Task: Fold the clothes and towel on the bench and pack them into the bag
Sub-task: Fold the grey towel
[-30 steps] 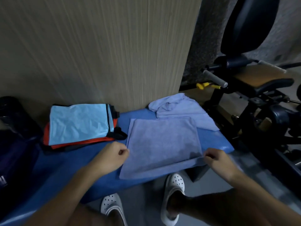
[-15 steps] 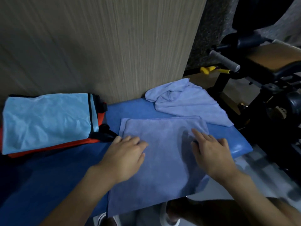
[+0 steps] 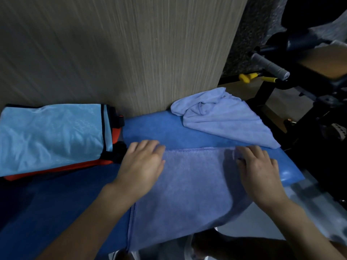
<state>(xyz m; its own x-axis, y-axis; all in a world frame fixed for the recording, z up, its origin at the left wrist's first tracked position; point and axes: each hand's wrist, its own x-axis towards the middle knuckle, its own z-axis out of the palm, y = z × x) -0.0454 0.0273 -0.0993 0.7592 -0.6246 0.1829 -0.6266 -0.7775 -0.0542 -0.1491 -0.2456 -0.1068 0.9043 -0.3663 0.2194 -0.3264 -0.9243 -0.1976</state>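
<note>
Both hands flatten the folded towel on the table.

Nearest, at 6 o'clock, the lilac towel (image 3: 197,184) droops over the front edge of the table (image 3: 154,132). Its long axis seems to run 6 to 12, with the hemmed far edge lying 9 to 3. The left hand (image 3: 142,166) at the towel's 10 o'clock and the right hand (image 3: 260,169) at its 2 rest palm-down by the far corners. Each grip is spread flat and pinches nothing, likely pressing to smooth the layers and keep the fold square. Farther off, a folded light-blue and orange stack (image 3: 50,136) sits at 10 o'clock and a crumpled lilac cloth (image 3: 225,117) at 1, both against the wood panel (image 3: 122,53).
</note>
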